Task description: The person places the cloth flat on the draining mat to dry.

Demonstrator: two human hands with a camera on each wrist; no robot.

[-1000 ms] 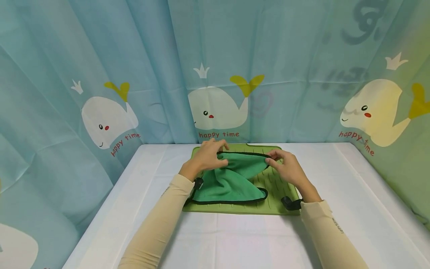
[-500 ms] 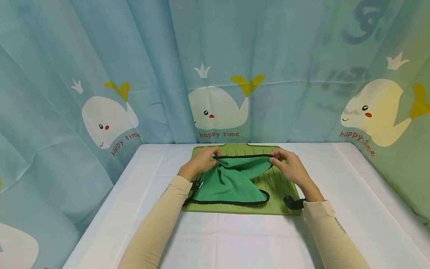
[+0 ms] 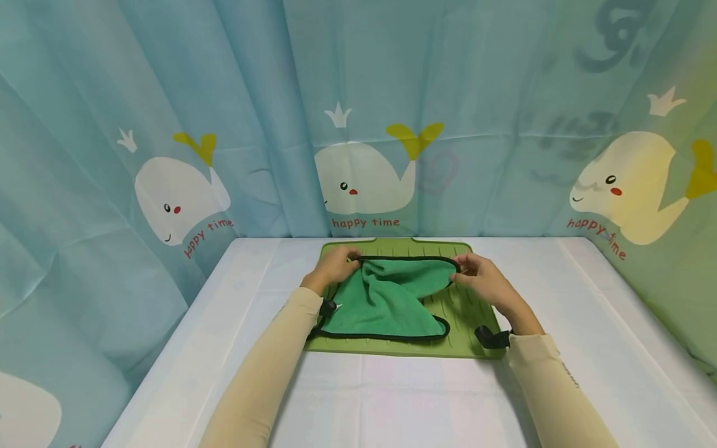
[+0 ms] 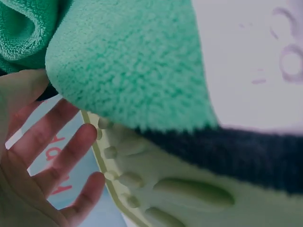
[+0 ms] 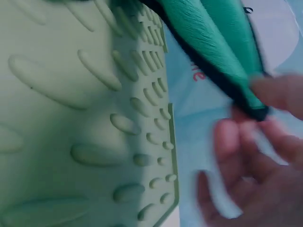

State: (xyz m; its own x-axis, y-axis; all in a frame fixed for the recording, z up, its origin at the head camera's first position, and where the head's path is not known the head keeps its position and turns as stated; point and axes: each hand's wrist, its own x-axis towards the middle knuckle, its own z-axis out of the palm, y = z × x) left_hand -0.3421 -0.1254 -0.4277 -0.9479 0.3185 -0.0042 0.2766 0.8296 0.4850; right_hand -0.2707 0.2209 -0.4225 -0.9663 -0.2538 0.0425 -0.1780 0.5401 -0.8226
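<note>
A green cloth [image 3: 386, 305] with black edging lies rumpled over a green ridged mat [image 3: 470, 317]. Its far edge is raised and stretched between the two hands. My left hand [image 3: 335, 266] pinches the cloth's far left corner. In the left wrist view, the thumb [image 4: 28, 85] presses on the cloth while the other fingers spread out below it. My right hand [image 3: 486, 283] pinches the far right corner. That corner [image 5: 251, 101] shows between thumb and fingertips in the right wrist view, where the hand is blurred.
Both sit on a table with a white cover [image 3: 392, 398]. A blue curtain [image 3: 476, 186] printed with whales hangs behind and on both sides. Black wrist cameras [image 3: 490, 337] overlap the mat's side edges in the head view.
The left hand has moved left and taken hold of the far left corner, closing its fingers there. The right hand has shifted slightly right, and the far edge is now straighter.
</note>
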